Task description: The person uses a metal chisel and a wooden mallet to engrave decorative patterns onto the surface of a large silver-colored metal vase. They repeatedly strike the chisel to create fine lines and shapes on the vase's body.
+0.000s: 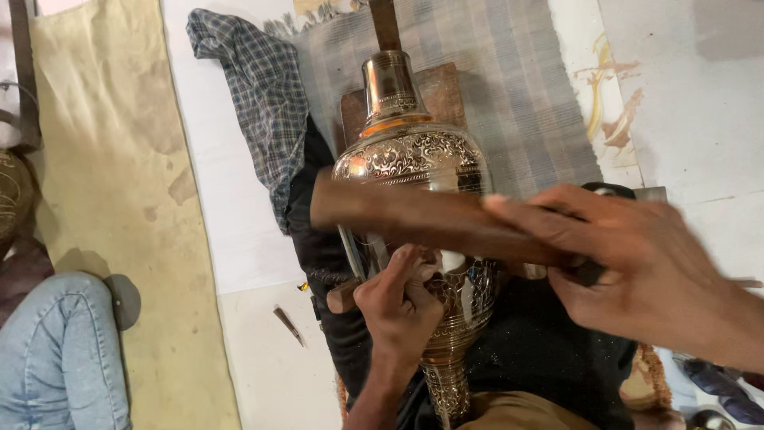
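A large engraved metal vase (410, 155) lies on its side over dark cloth, its neck pointing away from me. My left hand (398, 306) presses against the vase's lower body, fingers pinched on what seems to be a small tool, mostly hidden. My right hand (637, 259) is closed around a brown wooden mallet (398, 215), held crosswise just above the vase's belly. A wooden block (344, 296) pokes out under the vase at left.
A checked cloth (259, 95) lies at upper left beside a striped grey mat (517, 95). A small metal tool (288, 325) rests on the white floor sheet. A person's jeans-clad knee (56, 350) is at lower left, on a tan mat (119, 159).
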